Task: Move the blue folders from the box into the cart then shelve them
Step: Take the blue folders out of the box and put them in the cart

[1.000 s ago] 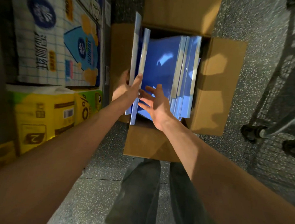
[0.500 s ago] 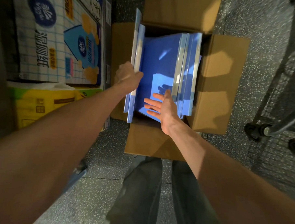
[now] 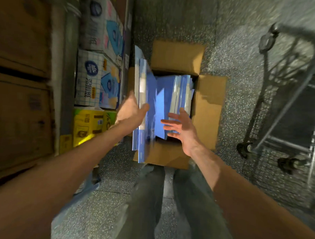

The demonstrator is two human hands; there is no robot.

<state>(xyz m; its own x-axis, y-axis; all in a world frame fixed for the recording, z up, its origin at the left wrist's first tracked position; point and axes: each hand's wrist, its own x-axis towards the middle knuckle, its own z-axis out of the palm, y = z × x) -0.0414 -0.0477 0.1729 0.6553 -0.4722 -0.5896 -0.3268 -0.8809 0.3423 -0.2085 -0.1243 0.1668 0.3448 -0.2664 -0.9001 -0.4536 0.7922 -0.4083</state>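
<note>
Speckled floor [image 3: 242,56], cardboard box [image 3: 207,114], blue folders [image 3: 162,96].

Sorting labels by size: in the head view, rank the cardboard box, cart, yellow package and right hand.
1. cardboard box and cart, alike; cart is cropped
2. yellow package
3. right hand, nearer the camera

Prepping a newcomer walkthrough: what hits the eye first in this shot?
The stack of bright blue plastic folders at centre, gripped by the left hand, standing above the left edge of the open brown cardboard box. Next the right hand, open and spread by the other blue folders inside the box. A grey metal wire cart stands at far right.
</note>
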